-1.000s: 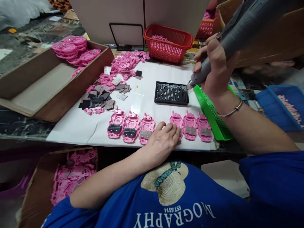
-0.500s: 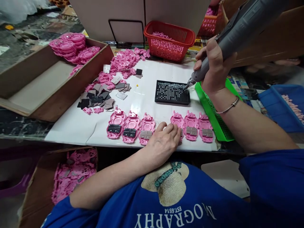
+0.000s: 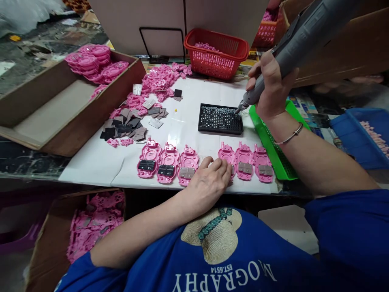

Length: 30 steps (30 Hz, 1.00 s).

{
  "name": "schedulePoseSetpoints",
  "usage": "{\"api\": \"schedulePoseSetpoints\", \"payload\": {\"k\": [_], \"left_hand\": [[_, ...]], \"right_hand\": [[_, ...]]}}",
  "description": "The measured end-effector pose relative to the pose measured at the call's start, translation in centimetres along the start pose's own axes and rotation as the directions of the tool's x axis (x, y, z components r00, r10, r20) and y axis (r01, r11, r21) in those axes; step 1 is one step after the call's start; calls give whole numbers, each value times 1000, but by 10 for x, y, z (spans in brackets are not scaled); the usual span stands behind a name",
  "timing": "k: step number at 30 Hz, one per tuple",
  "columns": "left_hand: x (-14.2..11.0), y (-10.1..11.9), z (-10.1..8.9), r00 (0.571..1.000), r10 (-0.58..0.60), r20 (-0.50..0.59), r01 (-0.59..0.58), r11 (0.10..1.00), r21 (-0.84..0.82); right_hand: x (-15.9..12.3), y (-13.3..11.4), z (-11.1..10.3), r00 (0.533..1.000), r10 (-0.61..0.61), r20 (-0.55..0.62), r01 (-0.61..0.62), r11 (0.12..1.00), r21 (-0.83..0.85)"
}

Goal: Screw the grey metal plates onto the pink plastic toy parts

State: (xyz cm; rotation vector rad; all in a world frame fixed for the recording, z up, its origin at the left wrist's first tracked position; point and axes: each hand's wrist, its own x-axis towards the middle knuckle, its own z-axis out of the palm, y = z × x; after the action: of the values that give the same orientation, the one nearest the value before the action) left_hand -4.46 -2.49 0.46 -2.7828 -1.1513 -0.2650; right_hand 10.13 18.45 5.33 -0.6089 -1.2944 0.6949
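"What are you holding there?"

"My right hand [image 3: 272, 87] is gripping a grey electric screwdriver [image 3: 304, 44], and its bit is pointing down at the right end of the black screw tray [image 3: 220, 130]. I can't tell whether it's touching a screw."

"And the other one?"

"My left hand [image 3: 211, 178] is lying palm down near the front edge of the counter [image 3: 30, 162], fingers bent and close together. It's covering the lower part of a pink casing [image 3: 225, 153], so I can't tell whether it's pinching anything underneath."

"Where are the rest lying?"

"They're lining up along the front: three casings [image 3: 167, 154] to the left of my hand, two more [image 3: 244, 156] to the right of the covered one."

"Anything crowding you?"

"A green tray [image 3: 264, 138] is sitting just beside the rightmost casing, and my right forearm is hiding part of it. Behind the screws, a red basket [image 3: 209, 67] is standing well apart. Over on the left, loose pink parts [image 3: 159, 79] and dark and grey plates [image 3: 124, 125] are lying scattered beside a cardboard tray [image 3: 91, 111]. A blue bin [image 3: 346, 134] is sitting farther right."
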Motion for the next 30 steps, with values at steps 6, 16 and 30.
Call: {"api": "schedulePoseSetpoints", "payload": {"k": [6, 16, 30], "left_hand": [[0, -1, 0, 1000, -4, 1, 4, 1000, 13], [-1, 0, -1, 1000, 1, -5, -1, 1000, 8], [0, -2, 7, 998, -9, -70, 8, 1000, -18]], "right_hand": [[-1, 0, -4, 1000, 4, 12, -4, 1000, -4], [-1, 3, -4, 999, 47, -5, -47, 994, -97], [-35, -73, 9, 986, 97, 138, -112, 988, 103]]}}
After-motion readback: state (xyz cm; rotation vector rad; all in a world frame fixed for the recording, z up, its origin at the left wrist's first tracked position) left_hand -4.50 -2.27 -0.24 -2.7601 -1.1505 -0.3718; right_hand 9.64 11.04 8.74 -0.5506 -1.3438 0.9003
